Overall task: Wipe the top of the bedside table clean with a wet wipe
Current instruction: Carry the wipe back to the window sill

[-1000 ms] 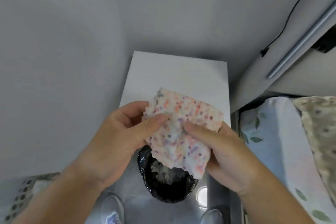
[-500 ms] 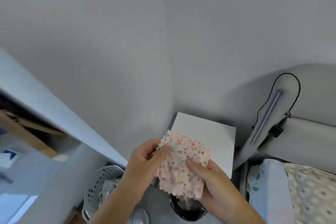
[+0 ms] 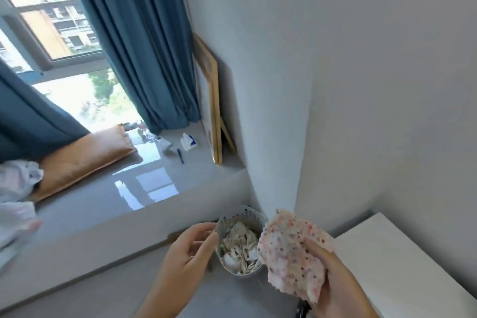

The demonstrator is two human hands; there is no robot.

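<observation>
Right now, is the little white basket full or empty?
Nearly full: crumpled paper scraps fill the white basket close to its rim.

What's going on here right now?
A person holds a speckled cloth in the right hand. The left hand is open and empty, beside a small basket full of crumpled scraps. The white bedside table sits at the lower right, and the cloth is not touching it, so no wiping is under way. The head is turned toward the window sill.
</observation>
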